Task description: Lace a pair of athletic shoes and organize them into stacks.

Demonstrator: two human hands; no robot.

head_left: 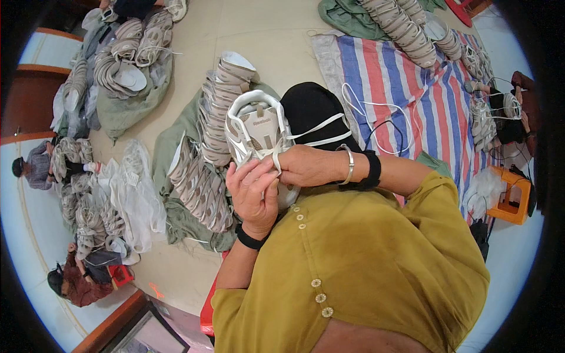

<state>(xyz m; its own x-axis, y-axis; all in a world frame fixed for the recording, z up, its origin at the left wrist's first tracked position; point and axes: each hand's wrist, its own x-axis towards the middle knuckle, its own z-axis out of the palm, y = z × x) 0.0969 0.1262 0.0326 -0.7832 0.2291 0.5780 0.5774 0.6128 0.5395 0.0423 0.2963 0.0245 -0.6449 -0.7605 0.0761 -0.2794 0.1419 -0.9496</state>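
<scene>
Left, ribbed stacks of shoe uppers [200, 185] rest on crumpled green cloth [181, 222]. Centre, the left hand's [254, 194] grip pinches a padded pale shoe [262, 125], partly covering it; the right hand's [303, 166] pinches its flat lace [319, 126]. Right lies striped woven sheeting [374, 73].

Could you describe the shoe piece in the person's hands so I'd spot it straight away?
Find the mustard top at lower centre, then the left hand and right hand meeting near its upper edge. They hold a pale shoe upper. Unlike the nested uppers stacked to its left, it is a single piece, with white laces running across the black fabric on its right.
</scene>
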